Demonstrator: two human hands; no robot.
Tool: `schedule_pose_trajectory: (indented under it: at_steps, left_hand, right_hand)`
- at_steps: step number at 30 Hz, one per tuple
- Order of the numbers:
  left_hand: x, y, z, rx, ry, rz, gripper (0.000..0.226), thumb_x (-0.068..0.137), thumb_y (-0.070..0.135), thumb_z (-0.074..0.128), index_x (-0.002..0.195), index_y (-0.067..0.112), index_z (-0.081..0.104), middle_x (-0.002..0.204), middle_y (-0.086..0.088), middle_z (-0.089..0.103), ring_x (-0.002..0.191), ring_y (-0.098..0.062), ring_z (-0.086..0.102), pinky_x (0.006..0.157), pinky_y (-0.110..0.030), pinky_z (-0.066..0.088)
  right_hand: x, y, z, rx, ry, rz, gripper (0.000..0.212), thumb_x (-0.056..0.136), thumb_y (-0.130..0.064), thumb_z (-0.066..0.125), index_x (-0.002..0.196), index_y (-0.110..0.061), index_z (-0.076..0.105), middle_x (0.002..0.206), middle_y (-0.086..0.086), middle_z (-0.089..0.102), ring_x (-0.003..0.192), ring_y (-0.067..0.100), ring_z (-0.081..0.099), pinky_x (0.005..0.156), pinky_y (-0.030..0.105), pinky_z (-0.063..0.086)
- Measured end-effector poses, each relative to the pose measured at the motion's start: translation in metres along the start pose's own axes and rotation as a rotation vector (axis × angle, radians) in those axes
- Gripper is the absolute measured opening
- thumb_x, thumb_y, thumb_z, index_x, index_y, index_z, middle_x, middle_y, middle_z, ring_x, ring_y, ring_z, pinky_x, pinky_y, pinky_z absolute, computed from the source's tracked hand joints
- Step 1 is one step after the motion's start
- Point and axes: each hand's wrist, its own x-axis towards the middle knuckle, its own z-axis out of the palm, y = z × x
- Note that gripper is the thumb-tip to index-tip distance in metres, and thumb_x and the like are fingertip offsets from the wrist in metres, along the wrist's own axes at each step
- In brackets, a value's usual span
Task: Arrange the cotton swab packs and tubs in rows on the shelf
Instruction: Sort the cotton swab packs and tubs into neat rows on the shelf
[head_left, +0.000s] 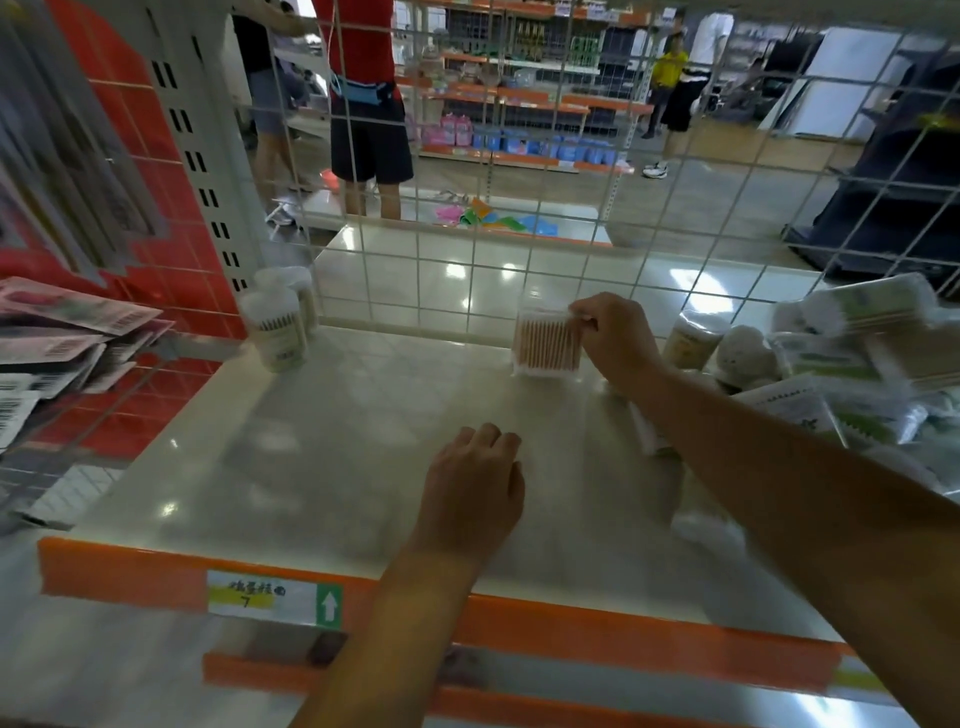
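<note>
Shelf (322, 457): pale, glossy board with an orange front rail; middle area bare; a wire grid panel (467, 270) stands along its back edge.
Right hand (615, 332): reached to the back of the shelf, fingers pinched on the upper right corner of a clear swab pack (545, 340).
Swab pack: upright, wooden-stick swabs visible through the wrap; close to the grid panel; bottom edge at the shelf board, contact not certain.
Left hand (470, 486): palm down over the middle of the shelf, fingers loosely curled, holding nothing; touching the board or just above it, cannot tell.
Tubs, left (278, 325): two round white-lidded tubs, upright, one behind the other, at the back left corner beside the slotted post.
Heap, right (831, 364): unsorted tubs and flat packs, some lying on their sides, piled at the shelf's right end; blurred, labels unreadable.
Price label (275, 597): on the orange rail, handwritten marks and a green arrow tab.
Left margin: barcode-backed packets (57, 332) hanging against a red grid.
</note>
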Motion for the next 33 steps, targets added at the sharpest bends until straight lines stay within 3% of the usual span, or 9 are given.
schedule_pose_trajectory:
  at_steps: [3, 7, 14, 21, 26, 28, 31, 33]
  left_hand:
    - [-0.001, 0.001, 0.001, -0.010, -0.006, 0.003, 0.015, 0.067, 0.013, 0.056, 0.078, 0.009, 0.067, 0.072, -0.003, 0.062, 0.064, -0.023, 0.060, 0.052, -0.030, 0.049]
    - [0.000, 0.002, 0.001, -0.014, 0.015, 0.014, 0.013, 0.065, 0.011, 0.057, 0.074, 0.009, 0.066, 0.069, -0.003, 0.062, 0.062, -0.023, 0.059, 0.050, -0.031, 0.048]
    - [0.001, 0.005, -0.008, 0.008, -0.027, 0.032, 0.017, 0.066, 0.010, 0.056, 0.079, 0.009, 0.067, 0.070, -0.004, 0.064, 0.063, -0.023, 0.061, 0.050, -0.030, 0.049]
    - [0.025, 0.031, -0.046, 0.157, 0.003, 0.118, 0.022, 0.082, 0.008, 0.057, 0.102, 0.004, 0.065, 0.091, -0.012, 0.066, 0.085, -0.028, 0.060, 0.071, -0.035, 0.047]
    - [0.024, 0.071, -0.049, 0.229, -0.089, 0.188, 0.030, 0.092, 0.018, 0.044, 0.118, 0.011, 0.056, 0.114, -0.007, 0.059, 0.104, -0.025, 0.051, 0.085, -0.033, 0.040]
    - [0.023, 0.086, -0.049, 0.252, -0.115, 0.188, 0.031, 0.093, 0.019, 0.042, 0.120, 0.012, 0.056, 0.118, -0.006, 0.057, 0.108, -0.024, 0.050, 0.089, -0.033, 0.039]
    - [0.023, 0.108, -0.049, 0.293, -0.172, 0.192, 0.034, 0.095, 0.022, 0.040, 0.127, 0.015, 0.050, 0.124, -0.005, 0.054, 0.116, -0.025, 0.045, 0.094, -0.035, 0.035]
    - [0.022, 0.127, -0.049, 0.292, -0.200, 0.205, 0.036, 0.095, 0.022, 0.039, 0.130, 0.015, 0.046, 0.125, -0.004, 0.051, 0.119, -0.024, 0.042, 0.095, -0.035, 0.033]
  right_hand:
    - [-0.003, 0.006, 0.007, -0.045, -0.023, 0.051, 0.027, 0.089, -0.007, 0.052, 0.112, -0.003, 0.065, 0.102, 0.019, 0.057, 0.094, 0.030, 0.055, 0.080, 0.030, 0.040]
    - [-0.008, 0.006, 0.012, -0.190, -0.001, 0.052, 0.035, 0.090, -0.012, 0.052, 0.124, -0.014, 0.059, 0.111, 0.015, 0.056, 0.103, 0.030, 0.050, 0.087, 0.038, 0.039]
    - [-0.025, -0.007, 0.004, -0.291, 0.074, -0.003, 0.056, 0.078, -0.005, 0.061, 0.132, -0.006, 0.046, 0.129, 0.019, 0.046, 0.120, 0.039, 0.038, 0.095, 0.048, 0.033]
    - [-0.088, -0.027, -0.028, -0.309, -0.081, -0.223, 0.044, 0.080, -0.010, 0.060, 0.123, -0.008, 0.053, 0.124, 0.010, 0.053, 0.117, 0.030, 0.045, 0.097, 0.042, 0.035]
    - [-0.131, -0.018, -0.055, -0.347, -0.078, -0.245, 0.048, 0.060, -0.007, 0.075, 0.107, -0.007, 0.063, 0.101, 0.010, 0.063, 0.096, 0.033, 0.060, 0.076, 0.044, 0.050]
    - [-0.146, -0.013, -0.067, -0.374, -0.106, -0.216, 0.049, 0.063, -0.007, 0.072, 0.110, -0.006, 0.062, 0.107, 0.012, 0.062, 0.102, 0.035, 0.057, 0.083, 0.047, 0.046]
    - [-0.160, -0.006, -0.083, -0.379, -0.178, -0.128, 0.052, 0.084, -0.012, 0.055, 0.135, -0.010, 0.043, 0.139, 0.010, 0.042, 0.130, 0.030, 0.034, 0.105, 0.044, 0.026]
    - [-0.174, 0.001, -0.098, -0.370, -0.165, -0.142, 0.050, 0.080, -0.013, 0.060, 0.129, -0.010, 0.050, 0.130, 0.010, 0.050, 0.123, 0.030, 0.043, 0.097, 0.045, 0.036]
